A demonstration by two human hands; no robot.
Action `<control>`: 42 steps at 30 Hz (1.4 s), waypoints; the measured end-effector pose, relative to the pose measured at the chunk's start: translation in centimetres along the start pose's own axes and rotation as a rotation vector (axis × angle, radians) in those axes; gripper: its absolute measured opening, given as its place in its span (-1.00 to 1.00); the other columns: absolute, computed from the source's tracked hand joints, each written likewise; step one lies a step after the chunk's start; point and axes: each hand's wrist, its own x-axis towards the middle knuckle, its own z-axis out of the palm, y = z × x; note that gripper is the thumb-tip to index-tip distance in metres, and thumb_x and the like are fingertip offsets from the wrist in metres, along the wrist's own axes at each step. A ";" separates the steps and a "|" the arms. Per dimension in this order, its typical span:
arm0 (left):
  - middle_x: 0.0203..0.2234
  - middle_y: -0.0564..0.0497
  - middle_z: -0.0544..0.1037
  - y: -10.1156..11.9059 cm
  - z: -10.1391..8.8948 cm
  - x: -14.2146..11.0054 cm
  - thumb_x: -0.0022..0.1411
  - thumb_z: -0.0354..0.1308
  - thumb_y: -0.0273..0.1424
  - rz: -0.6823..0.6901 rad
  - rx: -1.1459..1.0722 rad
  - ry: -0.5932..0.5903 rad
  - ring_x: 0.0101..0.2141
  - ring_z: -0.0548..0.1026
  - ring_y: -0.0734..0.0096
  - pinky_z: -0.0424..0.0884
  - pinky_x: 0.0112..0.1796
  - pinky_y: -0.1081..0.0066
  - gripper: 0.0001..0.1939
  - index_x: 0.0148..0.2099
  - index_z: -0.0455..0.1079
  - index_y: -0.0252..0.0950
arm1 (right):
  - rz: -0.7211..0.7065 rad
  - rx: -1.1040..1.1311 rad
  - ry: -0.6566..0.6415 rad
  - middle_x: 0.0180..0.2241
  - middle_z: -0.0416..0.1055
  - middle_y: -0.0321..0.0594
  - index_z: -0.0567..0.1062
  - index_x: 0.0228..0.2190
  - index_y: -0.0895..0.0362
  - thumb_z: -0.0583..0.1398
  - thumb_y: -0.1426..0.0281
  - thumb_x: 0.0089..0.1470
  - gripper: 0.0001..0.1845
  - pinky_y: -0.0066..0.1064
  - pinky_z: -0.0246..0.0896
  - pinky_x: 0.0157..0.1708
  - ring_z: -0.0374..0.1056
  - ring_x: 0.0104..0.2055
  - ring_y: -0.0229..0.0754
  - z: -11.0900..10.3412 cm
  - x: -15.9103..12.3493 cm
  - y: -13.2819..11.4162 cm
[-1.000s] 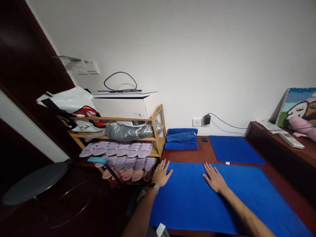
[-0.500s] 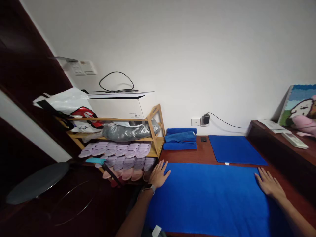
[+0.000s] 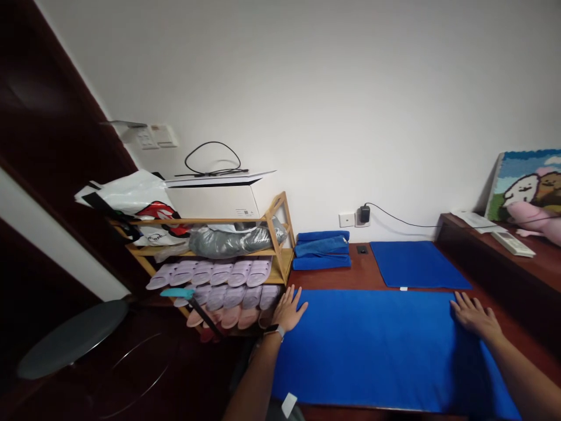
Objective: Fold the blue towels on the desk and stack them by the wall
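A large blue towel [image 3: 372, 345] lies spread flat on the reddish-brown desk [image 3: 324, 280], with a white tag at its near left corner. My left hand [image 3: 290, 310] rests open on its far left corner, fingers stretched out, a watch on the wrist. My right hand [image 3: 475, 316] lies open with fingers apart on the far right corner. Behind the towel are a folded blue towel [image 3: 421, 264] lying flat at the right and rolled or folded blue towels [image 3: 322, 250] at the left. Neither hand grips anything.
A wooden rack [image 3: 280, 234] with several slippers [image 3: 219, 273], a white box [image 3: 214, 199] and a bag [image 3: 135, 196] stands left. A round stool [image 3: 74, 339] is beyond it. A raised ledge [image 3: 504, 269] carries a remote [image 3: 512, 244] and a pink plush toy [image 3: 534, 221].
My right hand has slid rightward over the towel from its middle to its far right corner. My left hand stays at the far left corner. The view has shifted slightly.
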 end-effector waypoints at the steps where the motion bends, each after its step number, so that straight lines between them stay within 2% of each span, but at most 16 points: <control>1: 0.49 -0.18 -0.06 -0.3 -0.1 0.0 0.48 -0.19 0.06 0.006 0.004 -0.008 0.45 -0.08 0.07 0.02 0.36 0.06 -0.24 0.52 -0.02 -0.24 | 0.003 -0.018 -0.001 0.45 0.03 -0.07 0.18 0.40 0.18 -0.25 0.05 0.23 -0.14 0.20 -0.17 0.39 -0.09 0.48 0.17 -0.6 -0.5 -1.0; 3: 0.48 -0.21 -0.03 -0.7 -0.3 -0.2 0.48 -0.17 0.06 0.021 0.017 -0.004 0.45 -0.06 0.06 0.03 0.36 0.06 -0.23 0.52 -0.01 -0.28 | -0.037 -0.040 0.002 0.46 -0.03 -0.11 0.11 0.42 0.23 -0.26 0.09 0.26 -0.15 0.10 -0.23 0.43 -0.18 0.51 0.10 -1.8 -2.1 -4.0; 6: 0.47 -0.22 0.03 0.0 -0.6 -0.9 0.51 -0.21 -0.02 0.075 0.024 0.093 0.44 -0.01 0.08 0.03 0.36 0.04 -0.30 0.50 0.02 -0.31 | -0.252 0.011 0.032 0.47 -0.05 -0.12 0.08 0.42 0.22 -0.26 0.06 0.31 -0.17 0.05 -0.25 0.44 -0.22 0.51 0.05 -2.9 -6.4 -10.6; 11: 0.47 -0.10 0.07 6.5 -0.1 -3.3 0.55 -0.24 -0.06 0.312 -0.040 0.150 0.43 0.05 0.20 0.04 0.38 0.10 -0.39 0.48 0.09 -0.19 | -0.564 0.201 -0.097 0.48 -0.12 -0.20 0.00 0.44 0.16 -0.31 -0.08 0.35 -0.13 -0.09 -0.30 0.47 -0.25 0.52 -0.07 -2.2 -14.8 -23.5; 13: 0.48 -0.03 0.04 8.6 0.4 -4.6 0.54 -0.23 -0.03 0.375 -0.065 0.125 0.44 0.03 0.20 0.04 0.38 0.08 -0.40 0.50 0.05 -0.08 | -0.650 0.222 -0.156 0.47 -0.12 -0.21 0.01 0.44 0.14 -0.31 -0.08 0.35 -0.14 -0.09 -0.32 0.47 -0.24 0.52 -0.08 -1.8 -16.8 -27.1; 15: 0.48 0.01 0.05 8.8 0.8 -6.0 0.52 -0.21 0.01 0.350 -0.065 0.071 0.44 0.03 0.16 0.04 0.37 0.02 -0.39 0.50 0.02 0.01 | -0.693 0.207 -0.191 0.48 -0.13 -0.21 0.01 0.44 0.13 -0.30 -0.07 0.36 -0.16 -0.07 -0.36 0.47 -0.26 0.52 -0.07 -1.4 -17.7 -29.0; 17: 0.47 0.01 0.07 7.2 0.8 -7.2 0.51 -0.19 0.05 0.242 -0.047 0.023 0.43 0.03 0.11 0.04 0.36 -0.03 -0.37 0.50 0.03 0.02 | -0.690 0.181 -0.204 0.48 -0.14 -0.22 0.00 0.44 0.12 -0.28 -0.04 0.36 -0.19 -0.07 -0.40 0.47 -0.28 0.52 -0.08 -1.3 -17.6 -28.9; 20: 0.47 -0.03 0.04 3.8 0.7 -8.7 0.50 -0.21 0.06 0.091 -0.022 0.026 0.44 0.00 0.12 0.01 0.37 -0.02 -0.34 0.51 0.02 -0.05 | -0.623 0.148 -0.196 0.48 -0.16 -0.26 -0.03 0.45 0.09 -0.28 -0.02 0.36 -0.20 -0.08 -0.41 0.47 -0.29 0.52 -0.13 -1.2 -16.0 -25.2; 23: 0.48 -0.05 0.01 2.0 0.6 -9.6 0.51 -0.21 0.05 0.056 -0.019 0.061 0.44 0.00 0.15 0.00 0.38 0.02 -0.32 0.52 -0.01 -0.09 | -0.475 0.085 -0.171 0.48 -0.16 -0.26 -0.04 0.45 0.08 -0.26 -0.02 0.34 -0.19 -0.07 -0.41 0.47 -0.28 0.52 -0.12 -1.0 -13.5 -17.6; 28: 0.47 -0.04 0.05 2.3 0.7 -9.7 0.51 -0.22 0.04 0.078 -0.003 0.096 0.44 0.02 0.15 0.00 0.38 0.01 -0.34 0.51 0.02 -0.10 | -0.150 0.018 -0.123 0.49 -0.13 -0.15 -0.02 0.45 0.19 -0.26 0.07 0.27 -0.15 0.01 -0.29 0.45 -0.28 0.52 0.00 -0.4 -9.5 -1.5; 30: 0.46 -0.04 0.06 2.5 0.6 -9.6 0.51 -0.20 0.03 0.086 0.006 0.103 0.43 0.03 0.15 0.00 0.38 0.01 -0.34 0.50 0.04 -0.11 | -0.085 0.064 -0.105 0.48 -0.10 -0.08 0.02 0.44 0.23 -0.25 0.06 0.24 -0.12 0.02 -0.25 0.45 -0.26 0.51 0.05 -0.4 -8.7 3.1; 32: 0.45 -0.04 0.09 2.5 0.3 -9.7 0.51 -0.18 0.01 0.087 0.009 0.114 0.43 0.05 0.15 0.03 0.38 0.01 -0.36 0.49 0.07 -0.11 | -0.062 0.132 -0.069 0.46 -0.03 -0.06 0.08 0.43 0.20 -0.23 0.05 0.21 -0.12 0.03 -0.21 0.44 -0.20 0.50 0.10 -0.6 -8.3 5.5; 34: 0.44 -0.05 0.13 2.5 0.0 -10.0 0.52 -0.15 -0.04 0.088 0.011 0.137 0.42 0.09 0.15 0.07 0.37 0.03 -0.40 0.47 0.13 -0.12 | -0.042 0.154 -0.031 0.43 0.06 -0.07 0.15 0.41 0.14 -0.20 0.06 0.19 -0.13 0.05 -0.19 0.43 -0.14 0.49 0.14 -1.0 -8.5 5.5; 37: 0.43 -0.07 0.18 3.5 -0.6 -11.0 0.53 -0.14 -0.12 0.118 0.010 0.202 0.40 0.14 0.13 0.14 0.35 0.03 -0.46 0.43 0.22 -0.15 | -0.057 0.095 0.061 0.41 0.14 -0.09 0.22 0.39 0.10 -0.20 0.06 0.18 -0.15 0.07 -0.22 0.44 -0.13 0.49 0.15 -1.9 -9.8 1.6; 40: 0.44 -0.02 0.17 6.3 -0.9 -12.1 0.54 -0.14 -0.14 0.204 -0.011 0.254 0.40 0.14 0.14 0.16 0.35 0.02 -0.47 0.45 0.18 -0.07 | -0.230 0.091 0.153 0.41 0.12 -0.08 0.26 0.36 0.20 -0.25 0.06 0.25 -0.16 0.05 -0.31 0.46 -0.15 0.50 0.12 -2.5 -12.8 -6.6; 42: 0.46 0.04 0.12 8.7 -0.8 -12.6 0.54 -0.13 -0.14 0.275 -0.030 0.238 0.41 0.12 0.16 0.15 0.35 0.03 -0.46 0.49 0.06 0.00 | -0.403 0.156 0.095 0.44 0.04 -0.12 0.26 0.36 0.19 -0.26 -0.01 0.30 -0.15 0.04 -0.34 0.47 -0.17 0.50 0.09 -2.6 -15.8 -13.2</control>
